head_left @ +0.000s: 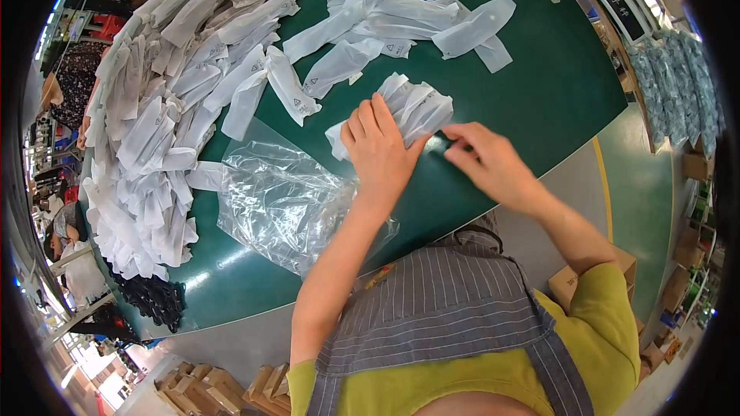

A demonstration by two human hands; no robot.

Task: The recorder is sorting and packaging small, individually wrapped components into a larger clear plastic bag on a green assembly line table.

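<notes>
In the head view, the left hand (379, 150) lies flat, fingers spread, pressing a small stack of white pouches (408, 108) onto the green counter (539, 85). The right hand (487, 160) pinches the stack's near right edge, while a clear plastic bag (281, 196) lies left of the hands, a big white pouch heap (166, 100) farther left.

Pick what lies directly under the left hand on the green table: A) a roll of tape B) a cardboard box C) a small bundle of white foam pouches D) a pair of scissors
C: the left hand presses flat on a small bundle of white foam pouches on the green table, while the right hand pinches at the bundle's near edge.
</notes>
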